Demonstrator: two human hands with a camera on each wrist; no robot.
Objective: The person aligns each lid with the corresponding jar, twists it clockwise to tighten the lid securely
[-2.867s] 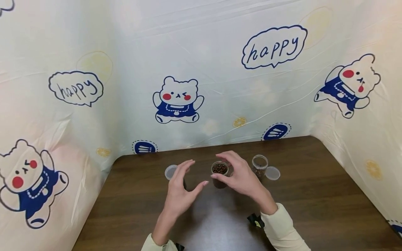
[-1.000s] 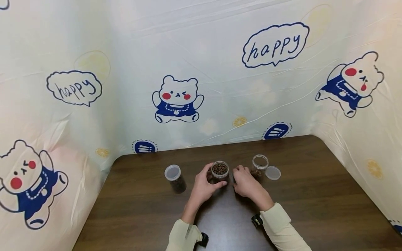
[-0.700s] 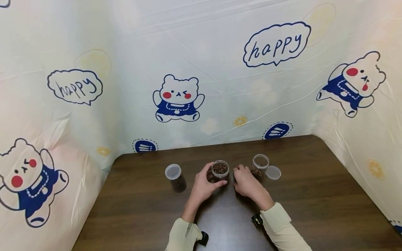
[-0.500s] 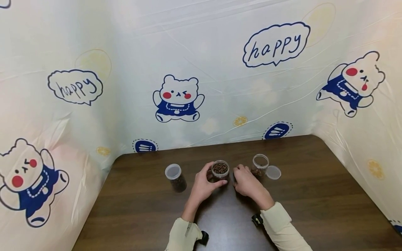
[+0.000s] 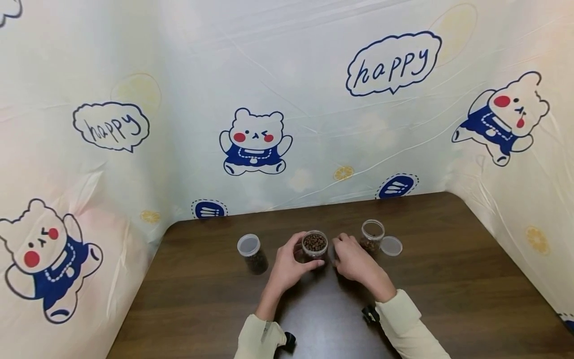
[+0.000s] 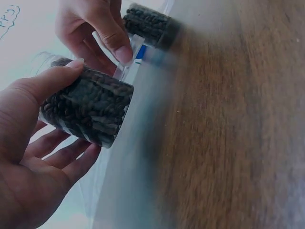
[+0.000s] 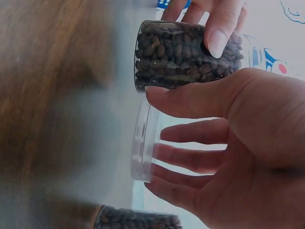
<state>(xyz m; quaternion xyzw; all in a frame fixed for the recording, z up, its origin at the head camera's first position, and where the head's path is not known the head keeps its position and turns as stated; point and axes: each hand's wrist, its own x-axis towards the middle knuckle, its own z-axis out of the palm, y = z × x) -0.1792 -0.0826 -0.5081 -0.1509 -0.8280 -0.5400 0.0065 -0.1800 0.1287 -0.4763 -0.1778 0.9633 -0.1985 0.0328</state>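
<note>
In the head view my left hand (image 5: 288,267) holds the middle jar (image 5: 315,243), a clear one full of coffee beans with no lid on it. Its thumb and fingers wrap the sides, as the left wrist view shows of the same jar (image 6: 88,102). Just right of it my right hand (image 5: 354,259) is low at the tabletop. The right wrist view has that hand's fingers around the edge of a translucent lid (image 7: 143,143), close beside the jar (image 7: 186,55). From above, the fingers mostly hide this lid.
To the left stands a lidded jar (image 5: 252,254) of dark beans. An uncapped jar (image 5: 372,237), partly filled, stands behind my right hand, with a loose lid (image 5: 391,246) at its right. The brown table (image 5: 202,309) meets a printed curtain (image 5: 309,124) at the back.
My left hand has moved right from near the left jar and taken hold of the middle one. My right hand has left the middle jar for the lid. The last second shows hardly any motion.
</note>
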